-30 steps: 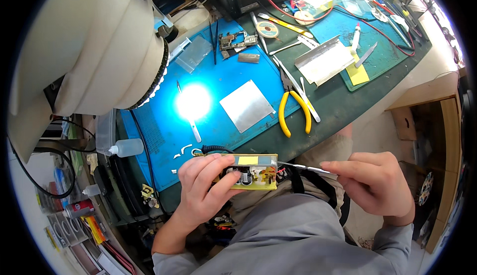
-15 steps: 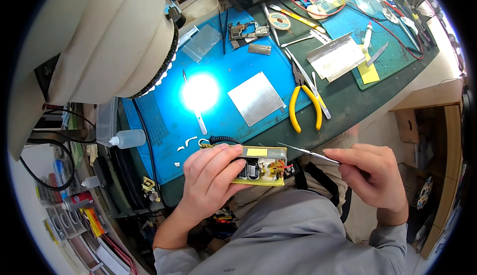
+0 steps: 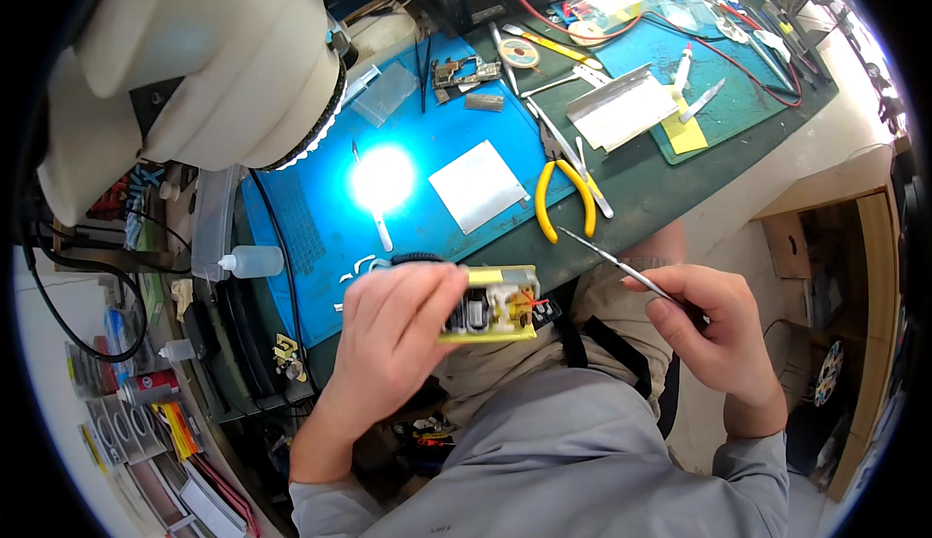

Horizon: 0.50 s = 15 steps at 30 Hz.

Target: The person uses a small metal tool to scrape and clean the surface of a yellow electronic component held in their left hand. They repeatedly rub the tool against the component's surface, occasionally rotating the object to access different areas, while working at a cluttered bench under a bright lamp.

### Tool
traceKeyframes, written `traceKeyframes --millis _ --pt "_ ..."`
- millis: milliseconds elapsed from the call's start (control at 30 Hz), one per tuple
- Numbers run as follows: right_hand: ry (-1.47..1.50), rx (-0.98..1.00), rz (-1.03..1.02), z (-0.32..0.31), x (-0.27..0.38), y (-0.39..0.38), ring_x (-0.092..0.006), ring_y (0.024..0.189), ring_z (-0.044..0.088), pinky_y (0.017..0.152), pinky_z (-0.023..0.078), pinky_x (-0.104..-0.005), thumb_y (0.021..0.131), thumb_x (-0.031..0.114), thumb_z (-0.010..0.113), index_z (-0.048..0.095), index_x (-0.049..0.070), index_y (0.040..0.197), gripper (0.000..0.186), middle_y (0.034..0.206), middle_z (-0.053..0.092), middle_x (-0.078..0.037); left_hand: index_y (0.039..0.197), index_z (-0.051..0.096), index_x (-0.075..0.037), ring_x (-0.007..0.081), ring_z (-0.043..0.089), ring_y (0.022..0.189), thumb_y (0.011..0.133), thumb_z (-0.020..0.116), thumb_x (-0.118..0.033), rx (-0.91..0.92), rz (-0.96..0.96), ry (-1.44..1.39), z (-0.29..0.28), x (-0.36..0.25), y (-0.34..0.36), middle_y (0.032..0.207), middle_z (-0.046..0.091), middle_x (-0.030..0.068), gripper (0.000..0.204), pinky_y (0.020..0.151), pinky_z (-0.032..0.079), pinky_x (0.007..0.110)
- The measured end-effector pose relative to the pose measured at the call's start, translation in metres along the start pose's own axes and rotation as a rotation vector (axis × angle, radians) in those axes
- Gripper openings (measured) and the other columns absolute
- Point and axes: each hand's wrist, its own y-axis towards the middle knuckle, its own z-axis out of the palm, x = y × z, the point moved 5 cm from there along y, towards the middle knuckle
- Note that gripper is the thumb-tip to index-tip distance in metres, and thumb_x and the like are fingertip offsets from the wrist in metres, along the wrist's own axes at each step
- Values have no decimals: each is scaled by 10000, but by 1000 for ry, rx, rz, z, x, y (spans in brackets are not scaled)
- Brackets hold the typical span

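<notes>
My left hand (image 3: 398,329) is wrapped over the left end of a power supply board (image 3: 505,310), a yellow-edged circuit block with dark cylindrical capacitors and pale white filler. It is held above my lap at the bench's front edge. A black cable runs out behind my left fingers. In my right hand (image 3: 709,319) a thin pointed metal tool (image 3: 621,266), like a scalpel or pick, is pinched between thumb and fingers. Its tip points up and left, apart from the board. Yellow-handled pliers (image 3: 587,210) and a flat silver metal plate (image 3: 479,186) lie on the blue mat beyond.
A large pale microscope (image 3: 223,62) overhangs the left side, lighting the blue mat (image 3: 320,295) brightly. A squeeze bottle (image 3: 252,262) lies at the mat's left. A bent metal cover (image 3: 621,111), solder spool (image 3: 518,52) and tweezers are farther back. A wooden cabinet (image 3: 825,188) stands at right.
The view has shifted slightly. My left hand has rolled further over the board, hiding more of its left end. The pointed tool in my right hand has tilted more steeply, tip raised away from the board.
</notes>
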Motion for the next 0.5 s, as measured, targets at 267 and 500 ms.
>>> traceKeyframes --millis 267,500 --pt "32 -46 -36 -10 -3 -31 -116 609 524 569 436 -279 953 14 698 736 6 1169 220 793 650 -63 1291 708 -42 277 633 1178 816 803 -127 -131 102 299 -15 -28 -22 1306 681 100 492 994 453 412" --pt "28 -74 -67 -18 0 -48 -151 644 574 607 469 -286 966 -5 670 716 15 1184 223 847 676 -77 1382 620 -5 353 593 1227 768 861 -114 -169 -51 131 -15 -14 -25 1336 645 152 668 1054 424 473"
